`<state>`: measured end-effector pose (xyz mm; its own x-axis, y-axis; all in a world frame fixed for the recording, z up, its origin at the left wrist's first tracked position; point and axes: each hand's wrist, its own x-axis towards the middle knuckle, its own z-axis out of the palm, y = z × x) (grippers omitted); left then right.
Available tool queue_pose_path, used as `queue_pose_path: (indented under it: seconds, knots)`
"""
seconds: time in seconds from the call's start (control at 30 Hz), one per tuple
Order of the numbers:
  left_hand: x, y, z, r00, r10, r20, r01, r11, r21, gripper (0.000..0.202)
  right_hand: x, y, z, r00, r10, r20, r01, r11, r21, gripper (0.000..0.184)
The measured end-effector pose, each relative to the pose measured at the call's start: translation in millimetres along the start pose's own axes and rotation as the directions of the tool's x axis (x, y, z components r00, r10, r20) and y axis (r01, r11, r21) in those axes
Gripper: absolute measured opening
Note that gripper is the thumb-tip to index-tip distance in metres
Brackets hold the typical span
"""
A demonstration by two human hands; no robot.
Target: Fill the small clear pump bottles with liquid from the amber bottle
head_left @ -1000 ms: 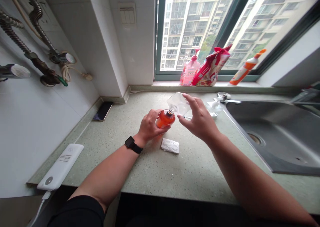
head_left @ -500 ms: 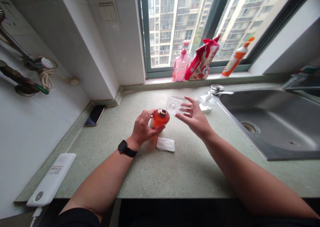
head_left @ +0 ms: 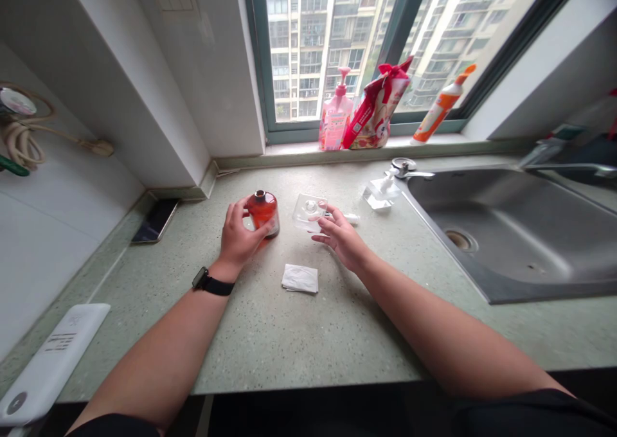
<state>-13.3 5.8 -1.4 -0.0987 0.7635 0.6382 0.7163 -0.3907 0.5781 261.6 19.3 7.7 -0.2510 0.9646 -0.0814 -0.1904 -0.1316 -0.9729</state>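
Observation:
An amber bottle (head_left: 268,213) with an open neck and no cap stands upright on the counter. My left hand (head_left: 240,231) is closed around its left and front sides, thumb in front. To its right is a clear square bottle (head_left: 303,213) with a round neck. My right hand (head_left: 341,234) is beside it, fingers apart, their tips overlapping its right side; whether they touch it I cannot tell. A white slim piece (head_left: 351,219) lies behind my right hand, partly hidden. A folded white tissue (head_left: 299,278) lies in front of the bottles.
A clear pump bottle (head_left: 380,195) stands by the steel sink (head_left: 501,231) on the right. On the sill are a pink pump bottle (head_left: 335,122), a red bag (head_left: 378,112) and an orange-white bottle (head_left: 438,112). A phone (head_left: 155,221) and white power bank (head_left: 53,363) lie left.
My left hand has moved the amber bottle left, away from the clear square bottle. My right hand has come lower, beside the clear bottle. The view has shifted slightly.

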Motion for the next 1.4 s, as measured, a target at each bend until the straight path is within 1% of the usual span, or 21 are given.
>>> queue_pose_path:
  seconds: [0.1, 0.17, 0.2, 0.27, 0.33, 0.4, 0.43, 0.53, 0.6, 0.73, 0.8, 0.87, 0.93, 0.97, 1.03, 1.07, 1.1, 1.17, 1.23, 1.3, 1.4]
  knots:
    - [1, -10, 2.4, 0.999, -0.034, -0.010, 0.035, 0.999, 0.023, 0.070, 0, 1, 0, 1.000, 0.018, 0.024, -0.018, 1.000, 0.007, 0.075]
    - [2, -11, 0.4, 0.999, -0.011, -0.043, 0.014, 0.997, 0.078, 0.073, 0, 1, 0, 0.999, 0.021, 0.043, -0.021, 1.000, -0.002, 0.075]
    - [3, -9, -2.0, 0.997, 0.026, -0.072, -0.017, 0.993, 0.117, 0.075, 0, 1, 0, 0.998, 0.023, 0.052, -0.023, 1.000, -0.002, 0.074]
    - [4, 0, -8.7, 0.980, 0.145, -0.135, -0.117, 0.974, 0.193, 0.076, -1, 0, 0, 0.997, 0.029, 0.067, -0.029, 1.000, 0.008, 0.072]
    - [3, 13, -15.2, 0.945, 0.298, -0.139, -0.266, 0.942, 0.206, 0.069, -2, -1, 0, 0.996, 0.031, 0.084, -0.033, 0.999, 0.019, 0.071]
    - [-1, 27, -18.3, 0.915, 0.399, -0.056, -0.391, 0.913, 0.119, 0.065, -3, -3, 0, 0.993, 0.027, 0.113, -0.028, 1.000, 0.013, 0.071]
    - [-3, 33, -18.1, 0.909, 0.416, 0.005, -0.416, 0.908, 0.047, 0.066, -3, -3, -1, 0.991, 0.024, 0.135, -0.025, 1.000, 0.006, 0.071]
    - [-11, 45, -12.4, 0.901, 0.391, 0.186, -0.380, 0.920, -0.094, 0.081, -4, -5, -4, 0.973, 0.024, 0.231, -0.022, 1.000, -0.011, 0.069]
    - [-14, 46, -8.0, 0.900, 0.356, 0.252, -0.333, 0.934, -0.130, 0.086, -4, -6, -7, 0.952, 0.035, 0.306, -0.029, 0.999, -0.024, 0.068]
    - [-14, 44, -5.2, 0.900, 0.311, 0.307, -0.268, 0.948, -0.174, 0.077, -2, -4, -11, 0.913, 0.043, 0.405, -0.011, 0.997, -0.081, 0.069]
    - [-12, 44, -5.8, 0.902, 0.279, 0.330, -0.225, 0.955, -0.192, 0.072, -1, -4, -13, 0.903, 0.025, 0.428, 0.037, 0.990, -0.136, 0.069]
    - [-12, 45, -6.3, 0.906, 0.243, 0.347, -0.175, 0.961, -0.216, 0.070, 1, -4, -18, 0.896, -0.008, 0.444, 0.120, 0.967, -0.225, 0.071]
    - [-12, 46, -6.2, 0.910, 0.208, 0.359, -0.130, 0.965, -0.229, 0.068, 4, -8, -27, 0.906, -0.071, 0.416, 0.224, 0.916, -0.332, 0.066]
    - [-12, 46, -6.1, 0.911, 0.191, 0.365, -0.112, 0.967, -0.227, 0.068, 6, -11, -33, 0.919, -0.122, 0.375, 0.276, 0.879, -0.390, 0.062]
    - [-13, 45, -5.5, 0.911, 0.167, 0.377, -0.093, 0.974, -0.208, 0.066, 11, -17, -49, 0.933, -0.277, 0.231, 0.359, 0.775, -0.520, 0.052]
    - [-13, 45, -5.1, 0.909, 0.164, 0.383, -0.094, 0.976, -0.194, 0.066, 14, -21, -58, 0.921, -0.358, 0.152, 0.374, 0.703, -0.605, 0.047]
    - [-14, 44, -4.7, 0.906, 0.166, 0.390, -0.102, 0.979, -0.179, 0.065, 17, -24, -67, 0.897, -0.431, 0.098, 0.374, 0.623, -0.687, 0.042]
    - [-14, 42, -3.7, 0.898, 0.179, 0.401, -0.129, 0.980, -0.149, 0.064, 23, -28, -84, 0.852, -0.515, 0.091, 0.367, 0.466, -0.805, 0.032]
    - [-15, 40, -2.7, 0.893, 0.193, 0.407, -0.156, 0.980, -0.122, 0.064, 27, -28, -97, 0.840, -0.528, 0.127, 0.336, 0.321, -0.886, 0.025]
    - [-15, 38, -2.0, 0.891, 0.198, 0.409, -0.171, 0.980, -0.102, 0.064, 29, -25, -105, 0.850, -0.507, 0.145, 0.281, 0.203, -0.938, 0.022]
    - [-14, 39, -2.2, 0.887, 0.192, 0.419, -0.174, 0.981, -0.081, 0.066, 32, -18, -111, 0.879, -0.461, 0.121, 0.190, 0.105, -0.976, 0.029]
